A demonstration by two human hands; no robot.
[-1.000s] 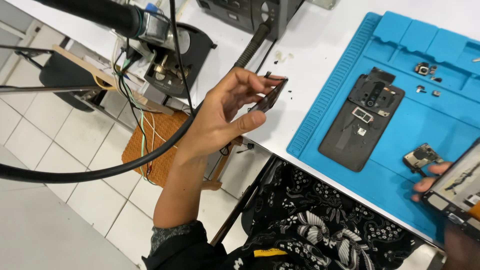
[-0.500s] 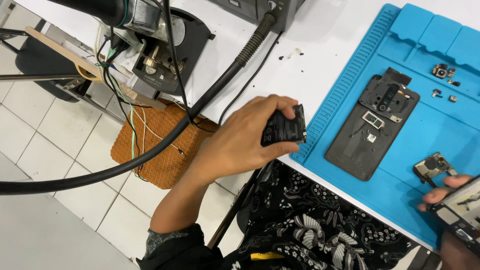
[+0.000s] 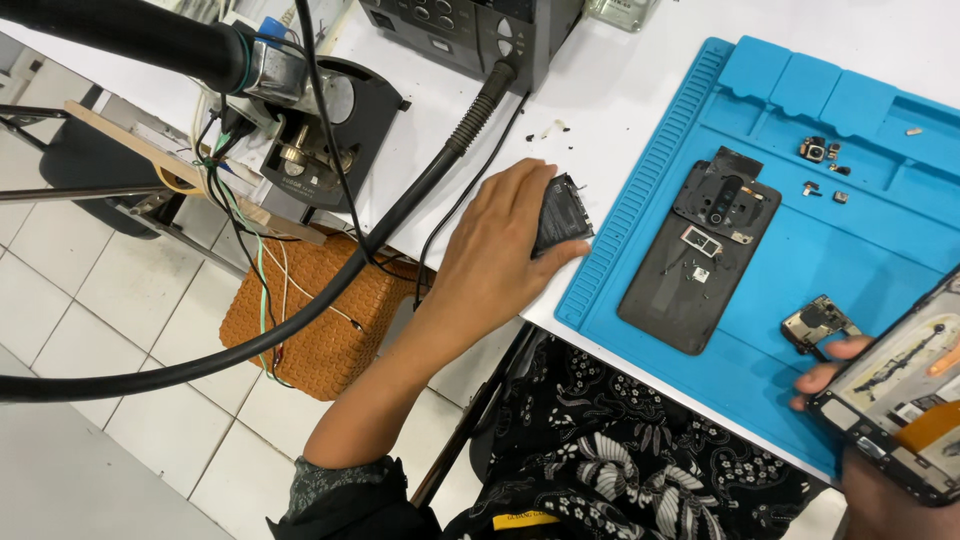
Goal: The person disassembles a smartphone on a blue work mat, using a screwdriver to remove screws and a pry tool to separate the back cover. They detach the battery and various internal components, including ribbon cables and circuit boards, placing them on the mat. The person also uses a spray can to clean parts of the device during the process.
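Black slab: a flat black phone battery (image 3: 562,213) lies under the fingertips of the left hand (image 3: 500,255), on the white table (image 3: 640,75) just left of the blue mat's edge.
Left grip: the left hand lies palm down with fingers spread over the battery and the thumb along its lower edge; it looks like a light pinch against the tabletop, a flat hold that suits a thin, rigid piece, not a clench.
Battery look: rectangular, dark and matt, with a faint lighter label on its face; only its right half shows past the fingers.
Right grip: the right hand (image 3: 850,400) grasps an opened phone body (image 3: 900,400) at the lower right corner of the view, fingers curled round its near edge, the inside turned up so its parts can be seen.
Phone body look: black frame, pale inner plate, an orange strip near one end.
Blue mat: a ridged silicone work mat (image 3: 800,300) with moulded compartments along its far side; it seems meant to keep small parts from rolling off.
Back cover: a dark phone back cover (image 3: 700,250) lies inner face up in the middle of the mat, camera opening toward the far end.
Loose parts: a small circuit board (image 3: 818,322) sits near the right hand's fingertips; a camera module (image 3: 812,150) and a few tiny bits rest apart in the mat's upper area.
Hose: a thick black hose (image 3: 380,230) runs from a dark station (image 3: 470,35) at the table's far edge and hangs over the tiled floor, clear of the mat.
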